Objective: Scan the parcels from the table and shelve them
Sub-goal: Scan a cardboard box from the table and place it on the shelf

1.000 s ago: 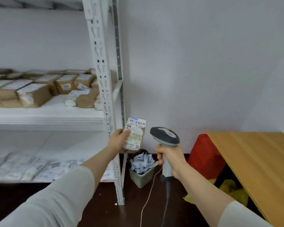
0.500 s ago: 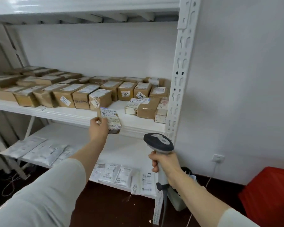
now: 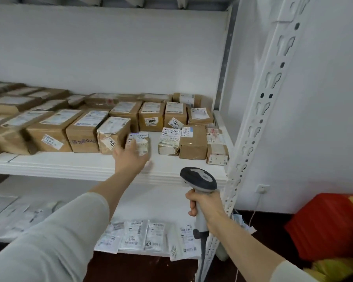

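Shelf [image 3: 69, 163] (white, like wall [image 3: 110, 47]) bears parcels [image 3: 49, 131]; right hand [image 3: 207, 204] grips scanner [image 3: 200, 179]

A small brown parcel [image 3: 140, 142] with a white printed label over its top stands at frame centre on the middle shelf [image 3: 69, 165], near the front edge, between a torn-labelled box [image 3: 113, 134] and a cluster of small parcels [image 3: 192, 142]. The grey-headed scanner [image 3: 199, 179] stands upright at lower centre-right.

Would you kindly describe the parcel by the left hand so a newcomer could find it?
On the white rack's middle shelf, find the gap between the row of brown boxes and the cluster by the right post. The small parcel stands there at the left hand; unlike its neighbours, its front is almost all white label.
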Available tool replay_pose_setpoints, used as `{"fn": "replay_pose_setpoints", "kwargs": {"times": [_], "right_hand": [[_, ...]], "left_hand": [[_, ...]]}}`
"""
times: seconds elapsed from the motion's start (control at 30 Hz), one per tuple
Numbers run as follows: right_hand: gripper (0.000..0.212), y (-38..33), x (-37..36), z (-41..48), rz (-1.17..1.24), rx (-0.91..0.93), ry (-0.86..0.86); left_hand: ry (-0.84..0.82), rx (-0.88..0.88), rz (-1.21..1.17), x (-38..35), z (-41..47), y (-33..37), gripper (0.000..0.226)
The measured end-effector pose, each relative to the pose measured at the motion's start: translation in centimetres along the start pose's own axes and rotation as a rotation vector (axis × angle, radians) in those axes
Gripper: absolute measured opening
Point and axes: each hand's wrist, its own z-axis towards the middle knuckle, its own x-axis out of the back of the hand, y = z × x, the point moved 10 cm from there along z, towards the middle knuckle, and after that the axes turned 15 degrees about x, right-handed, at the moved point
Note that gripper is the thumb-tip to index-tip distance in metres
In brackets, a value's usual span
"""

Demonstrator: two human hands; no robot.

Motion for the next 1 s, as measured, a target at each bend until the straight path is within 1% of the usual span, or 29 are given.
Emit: {"fn": "replay_pose_setpoints", "kwargs": {"times": [0.07, 0.1, 0.27, 0.33, 0.37, 0.43, 0.47, 0.5, 0.57, 0.63, 0.77, 0.9, 1.0], "right_hand": [[0.013, 0.0, -0.5, 0.4, 0.018, 0.001, 0.025], [0.014, 0.0, -0.8, 0.5, 0.028, 0.001, 0.034], [0.017, 0.3, -1.5, 0.9, 0.035, -0.003, 0.051], [0.016, 0.4, -1.3, 1.0, 0.023, -0.001, 0.062], [0.015, 0.5, -1.1, 1.0, 0.013, 0.003, 0.067], [0.014, 0.6, -0.6, 0.9, -0.001, 0.014, 0.068], [0.014, 0.5, -0.3, 0.8, -0.003, 0.018, 0.066], [0.014, 0.5, 0.1, 0.6, -0.003, 0.021, 0.067], [0.015, 0.5, 1.2, 0.3, -0.001, 0.026, 0.083], [0.015, 0.7, 2.8, -0.3, 0.005, 0.031, 0.108], [0.015, 1.1, 7.9, -2.5, 0.035, 0.038, 0.183], [0.01, 1.6, 16.2, -5.6, 0.07, 0.032, 0.314], [0.016, 1.8, 23.8, -9.1, 0.166, 0.017, 0.457]], "left_hand": [[0.015, -0.099, 0.148, -0.5, 0.2, 0.7, 0.051], [0.014, -0.148, 0.199, -0.9, 0.5, 1.1, 0.048], [-0.116, -0.299, 0.339, -3.2, 1.7, 2.8, 0.059], [-0.118, -0.323, 0.373, -3.8, 1.9, 3.2, 0.066], [-0.084, -0.314, 0.385, -3.7, 1.9, 3.3, 0.071], [0.063, -0.322, 0.361, -2.6, 0.8, 3.7, 0.075], [0.145, -0.383, 0.319, -2.1, -0.4, 4.4, 0.072], [0.21, -0.481, 0.268, -1.9, -2.2, 5.3, 0.066], [0.273, -0.694, 0.194, -2.7, -6.0, 6.9, 0.051], [0.232, -0.863, 0.169, -4.9, -9.8, 7.9, 0.042], [0.063, -1.079, 0.213, -11.2, -17.2, 9.0, 0.045], [-0.046, -1.195, 0.214, -17.1, -24.6, 11.3, 0.042], [-0.142, -1.243, 0.197, -21.5, -31.0, 14.1, 0.043]]}}
